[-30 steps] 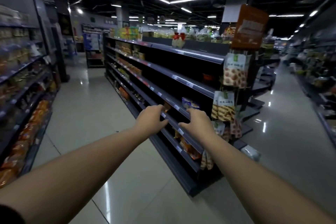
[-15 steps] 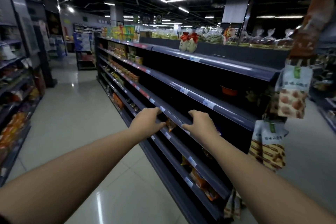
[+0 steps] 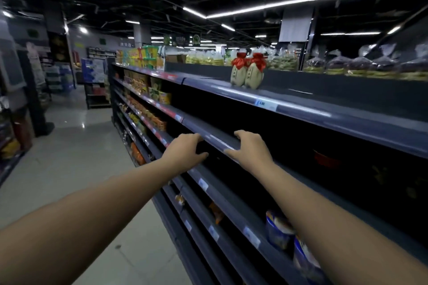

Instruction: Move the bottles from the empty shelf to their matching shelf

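Two beige ceramic bottles (image 3: pixel 247 74) with red cloth tops stand side by side on the bare dark top shelf (image 3: pixel 289 102) of the aisle unit, up and ahead of me. My left hand (image 3: pixel 185 151) and my right hand (image 3: pixel 249 149) reach forward at the level of the second shelf edge, well below the bottles. Both hands hold nothing, and their fingers are loosely curled and apart.
The dark shelf unit (image 3: pixel 208 183) runs along my right, with snack packets (image 3: pixel 148 92) further down and blue bags (image 3: pixel 280 229) low on the right. Bagged goods (image 3: pixel 361 65) line the far side of the top. Tiled aisle floor (image 3: pixel 76 164) lies to the left, bordered by another stocked shelf (image 3: pixel 11 141).
I have walked closer to the shelf unit, so the two bottles now look larger and nearer. My hands have stayed raised and forward, now beside the second shelf edge.
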